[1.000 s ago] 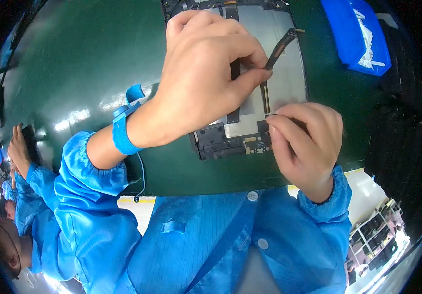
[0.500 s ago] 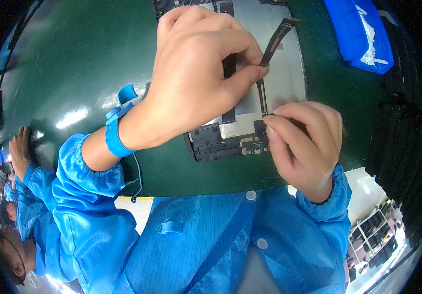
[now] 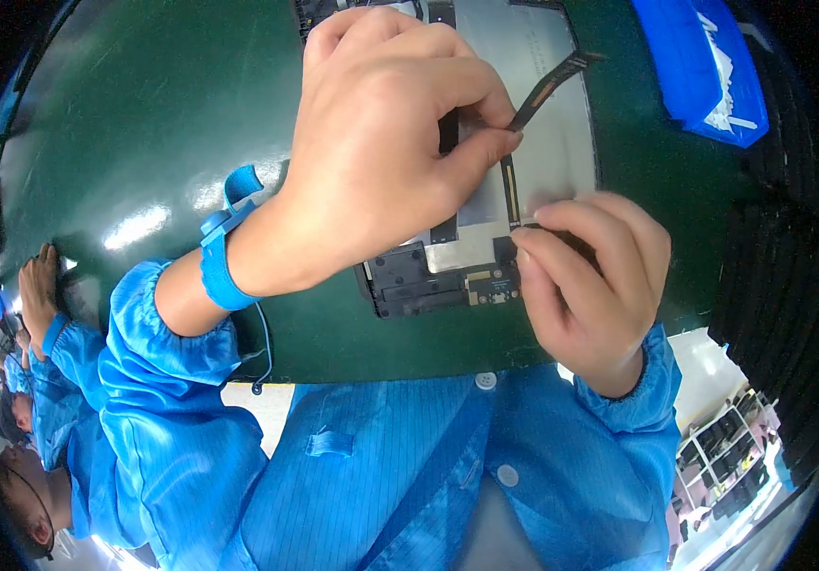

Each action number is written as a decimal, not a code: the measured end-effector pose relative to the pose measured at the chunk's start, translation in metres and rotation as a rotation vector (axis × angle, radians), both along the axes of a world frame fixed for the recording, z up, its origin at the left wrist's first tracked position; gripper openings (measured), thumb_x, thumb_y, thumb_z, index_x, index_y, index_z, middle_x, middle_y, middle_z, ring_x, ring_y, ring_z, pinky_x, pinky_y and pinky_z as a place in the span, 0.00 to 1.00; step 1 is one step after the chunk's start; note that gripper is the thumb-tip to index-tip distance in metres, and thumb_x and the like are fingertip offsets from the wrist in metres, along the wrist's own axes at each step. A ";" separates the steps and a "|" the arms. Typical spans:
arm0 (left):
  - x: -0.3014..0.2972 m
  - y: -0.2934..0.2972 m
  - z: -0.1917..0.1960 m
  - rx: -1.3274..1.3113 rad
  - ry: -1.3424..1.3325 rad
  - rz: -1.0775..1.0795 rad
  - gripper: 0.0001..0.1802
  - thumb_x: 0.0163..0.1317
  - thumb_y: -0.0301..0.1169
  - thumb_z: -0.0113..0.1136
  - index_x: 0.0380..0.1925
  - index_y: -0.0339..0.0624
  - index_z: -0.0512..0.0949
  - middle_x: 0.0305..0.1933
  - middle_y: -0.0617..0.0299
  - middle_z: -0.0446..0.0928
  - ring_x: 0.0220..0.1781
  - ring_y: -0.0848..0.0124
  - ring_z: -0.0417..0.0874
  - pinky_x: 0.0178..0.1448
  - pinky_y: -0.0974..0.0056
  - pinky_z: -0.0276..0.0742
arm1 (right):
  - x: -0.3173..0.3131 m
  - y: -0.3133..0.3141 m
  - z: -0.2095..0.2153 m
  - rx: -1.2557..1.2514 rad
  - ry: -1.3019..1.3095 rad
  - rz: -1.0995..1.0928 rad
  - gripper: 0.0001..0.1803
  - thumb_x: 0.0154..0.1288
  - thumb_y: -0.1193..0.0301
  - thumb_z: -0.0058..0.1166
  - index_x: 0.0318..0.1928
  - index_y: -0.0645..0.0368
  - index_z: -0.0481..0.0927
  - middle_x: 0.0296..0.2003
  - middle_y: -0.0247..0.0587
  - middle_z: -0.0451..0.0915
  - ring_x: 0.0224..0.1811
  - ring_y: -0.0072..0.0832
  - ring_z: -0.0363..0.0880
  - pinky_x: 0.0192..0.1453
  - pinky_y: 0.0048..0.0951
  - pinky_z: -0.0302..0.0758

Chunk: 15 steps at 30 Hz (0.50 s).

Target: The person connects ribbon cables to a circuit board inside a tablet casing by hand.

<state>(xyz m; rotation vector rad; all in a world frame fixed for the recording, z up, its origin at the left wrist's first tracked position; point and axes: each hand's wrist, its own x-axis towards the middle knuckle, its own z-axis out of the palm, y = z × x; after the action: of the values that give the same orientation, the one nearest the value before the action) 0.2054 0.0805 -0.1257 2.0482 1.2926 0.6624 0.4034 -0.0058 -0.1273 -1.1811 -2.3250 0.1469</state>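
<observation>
The left hand (image 3: 381, 152) hides much of the opened silver-backed tablet (image 3: 524, 114), cut off at twelve o'clock.

I saw a glossy green mat (image 3: 162, 143), a matt silvery metal shield (image 3: 533, 124) on the device, a thin dark flex ribbon (image 3: 547, 90), smooth blue cloth sleeves (image 3: 172, 419).

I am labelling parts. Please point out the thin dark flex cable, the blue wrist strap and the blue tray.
thin dark flex cable (image 3: 550, 88), head view, raised upper stretch.
blue wrist strap (image 3: 222, 266), head view, band on wrist.
blue tray (image 3: 690, 67), head view, its wall.
</observation>
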 end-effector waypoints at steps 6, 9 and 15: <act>-0.004 -0.015 0.008 0.158 0.008 -0.020 0.06 0.44 0.27 0.70 0.23 0.47 0.81 0.30 0.66 0.75 0.40 0.66 0.73 0.54 0.59 0.59 | -0.007 -0.002 0.009 0.071 -0.191 0.021 0.07 0.54 0.68 0.59 0.32 0.55 0.80 0.44 0.34 0.83 0.56 0.36 0.78 0.53 0.34 0.69; -0.005 -0.017 -0.017 0.429 -0.017 0.008 0.13 0.43 0.28 0.70 0.32 0.47 0.82 0.29 0.67 0.77 0.40 0.62 0.73 0.56 0.55 0.59 | -0.012 -0.003 0.013 0.099 -0.291 0.046 0.06 0.58 0.67 0.56 0.33 0.55 0.80 0.44 0.34 0.83 0.55 0.36 0.79 0.54 0.35 0.69; -0.001 -0.015 -0.010 0.416 -0.175 0.106 0.32 0.47 0.29 0.65 0.55 0.37 0.68 0.45 0.53 0.72 0.50 0.53 0.69 0.61 0.52 0.58 | -0.024 -0.021 0.034 -0.122 -0.382 -0.065 0.19 0.63 0.61 0.50 0.49 0.61 0.75 0.51 0.43 0.80 0.68 0.40 0.66 0.69 0.45 0.57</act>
<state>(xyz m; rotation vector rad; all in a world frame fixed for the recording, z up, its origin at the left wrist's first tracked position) 0.2047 0.0658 -0.1361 2.1898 1.2449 1.2160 0.3792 -0.0266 -0.0930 -1.4494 -2.6309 0.0424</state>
